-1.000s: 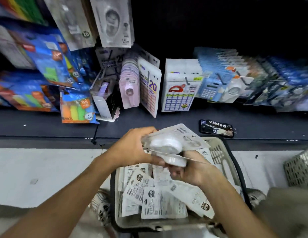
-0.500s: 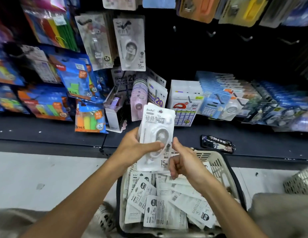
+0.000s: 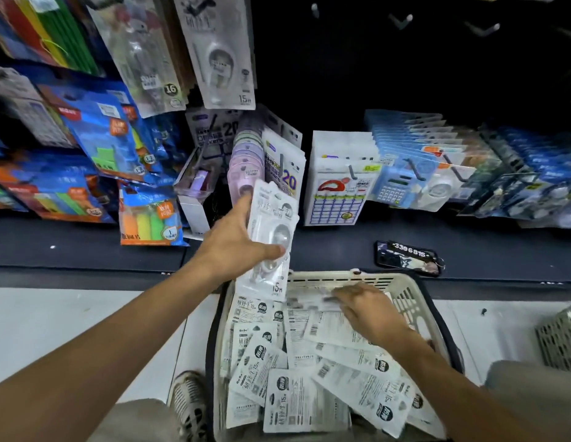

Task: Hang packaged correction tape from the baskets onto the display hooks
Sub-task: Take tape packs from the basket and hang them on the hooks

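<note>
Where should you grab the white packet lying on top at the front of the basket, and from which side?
Take the front packet by its long left edge, coming from above. It lies flat, back side up, on top of the pile in the basket, so fingers could pinch that thin card edge. Its right edge probably sits under a neighbouring packet, so that side looks harder.

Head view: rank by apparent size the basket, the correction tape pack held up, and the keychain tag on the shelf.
1. basket, largest by far.
2. correction tape pack in the left hand.
3. keychain tag, smallest, though it lies farther from the camera, so the true gap is unsure.
</note>
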